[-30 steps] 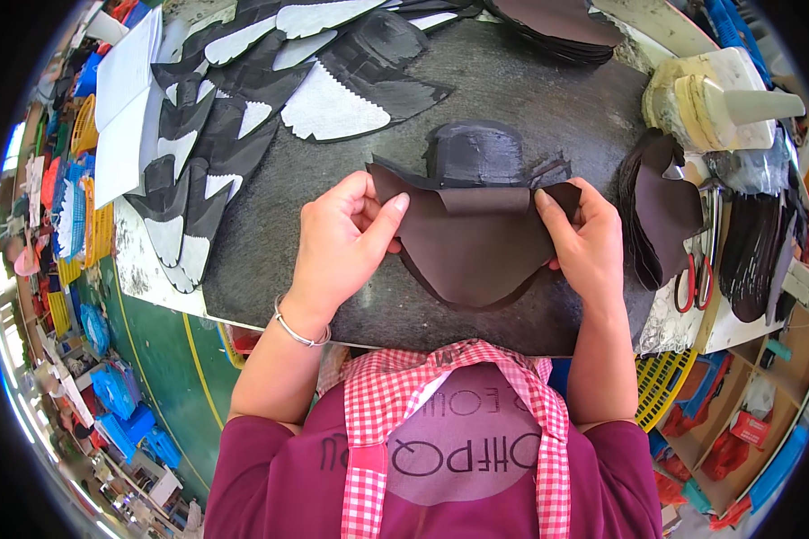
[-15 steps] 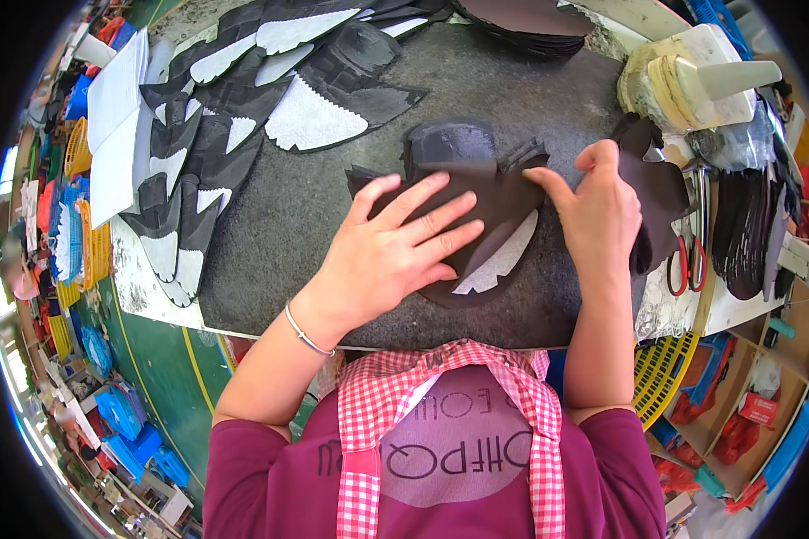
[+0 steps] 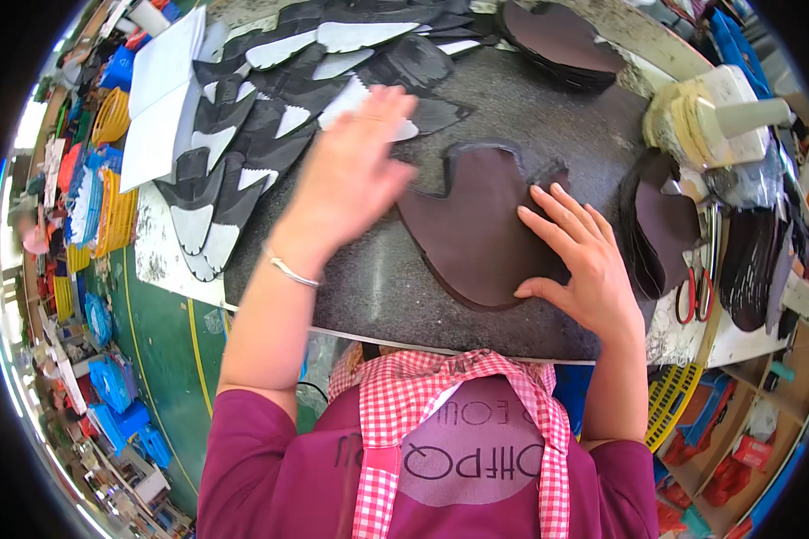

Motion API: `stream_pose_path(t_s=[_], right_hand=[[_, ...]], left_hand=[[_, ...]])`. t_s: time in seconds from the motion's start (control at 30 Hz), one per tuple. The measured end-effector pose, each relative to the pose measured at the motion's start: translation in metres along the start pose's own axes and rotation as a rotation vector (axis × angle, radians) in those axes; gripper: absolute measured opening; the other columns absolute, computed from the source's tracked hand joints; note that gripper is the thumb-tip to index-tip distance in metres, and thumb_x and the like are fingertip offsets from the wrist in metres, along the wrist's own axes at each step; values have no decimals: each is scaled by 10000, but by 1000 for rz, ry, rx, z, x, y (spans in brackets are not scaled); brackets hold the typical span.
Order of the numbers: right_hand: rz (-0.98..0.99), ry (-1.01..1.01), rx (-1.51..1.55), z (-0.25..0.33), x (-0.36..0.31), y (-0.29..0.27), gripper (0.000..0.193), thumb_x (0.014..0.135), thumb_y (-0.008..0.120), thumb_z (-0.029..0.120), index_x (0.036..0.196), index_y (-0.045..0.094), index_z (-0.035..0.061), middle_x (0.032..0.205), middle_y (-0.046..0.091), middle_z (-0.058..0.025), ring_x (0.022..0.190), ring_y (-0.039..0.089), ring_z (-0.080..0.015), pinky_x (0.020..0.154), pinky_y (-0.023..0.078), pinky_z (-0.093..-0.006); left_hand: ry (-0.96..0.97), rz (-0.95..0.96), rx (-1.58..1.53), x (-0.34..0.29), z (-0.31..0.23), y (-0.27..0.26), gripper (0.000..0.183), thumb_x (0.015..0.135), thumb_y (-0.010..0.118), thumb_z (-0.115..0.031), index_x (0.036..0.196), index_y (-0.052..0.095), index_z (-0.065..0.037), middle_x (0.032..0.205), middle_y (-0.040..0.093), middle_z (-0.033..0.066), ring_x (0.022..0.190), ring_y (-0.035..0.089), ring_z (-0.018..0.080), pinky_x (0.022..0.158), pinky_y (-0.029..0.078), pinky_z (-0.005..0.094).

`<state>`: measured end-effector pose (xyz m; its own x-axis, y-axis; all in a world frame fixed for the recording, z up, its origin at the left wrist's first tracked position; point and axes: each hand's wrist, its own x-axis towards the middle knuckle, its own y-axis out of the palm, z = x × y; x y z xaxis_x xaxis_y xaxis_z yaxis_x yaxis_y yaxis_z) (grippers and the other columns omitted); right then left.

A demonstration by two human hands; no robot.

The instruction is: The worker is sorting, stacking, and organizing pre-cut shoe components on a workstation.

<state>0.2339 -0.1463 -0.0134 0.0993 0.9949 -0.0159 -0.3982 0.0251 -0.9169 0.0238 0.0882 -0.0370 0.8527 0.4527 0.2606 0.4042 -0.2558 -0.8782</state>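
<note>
A dark brown, curved shoe-upper piece (image 3: 472,216) lies flat on the dark work surface (image 3: 360,292) before me, with a darker rim along its far edge. My right hand (image 3: 580,247) rests on its right side, fingers spread, and covers part of that edge. Off the piece to the left, my left hand (image 3: 355,166) is raised and blurred by motion, its fingers stretched out with nothing seen in them. It is nearest to the overlapping black shoe-upper pieces with white lining (image 3: 288,67) and hides some of them.
Stacked brown pieces (image 3: 562,45) lie at the far right, and more brown pieces (image 3: 661,225) sit right of my hand. Beyond these stand a glue container with a spout (image 3: 706,112) and red-handled scissors (image 3: 695,295). Open white paper (image 3: 162,99) lies at the left.
My left hand has lifted off the piece and moved left and away from me. The brown piece now lies flat, covering the white lining that showed. My right hand has flattened onto it.
</note>
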Motion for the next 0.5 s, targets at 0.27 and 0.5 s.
stream_pose_path(t_s=[0.27,0.5], right_hand=[[-125,-38,75,0,-7,11,765,729,819,375,1389,544,104,1492,489,-97,1425,403,-297,1141,332,-494],[-819,359,-68,-24,-52,-14,400,821,771,92,1207,669,67,1134,661,-102,1071,573,-316,950,452,-403]], left_hand=[[99,291,424,9,66,-59,542,775,640,47,1300,609,-87,1305,655,127,1197,622,247,1060,414,402],[298,204,487,23,66,-52,355,792,718,-81,1145,701,-111,1038,729,65,1005,661,236,1016,432,410]])
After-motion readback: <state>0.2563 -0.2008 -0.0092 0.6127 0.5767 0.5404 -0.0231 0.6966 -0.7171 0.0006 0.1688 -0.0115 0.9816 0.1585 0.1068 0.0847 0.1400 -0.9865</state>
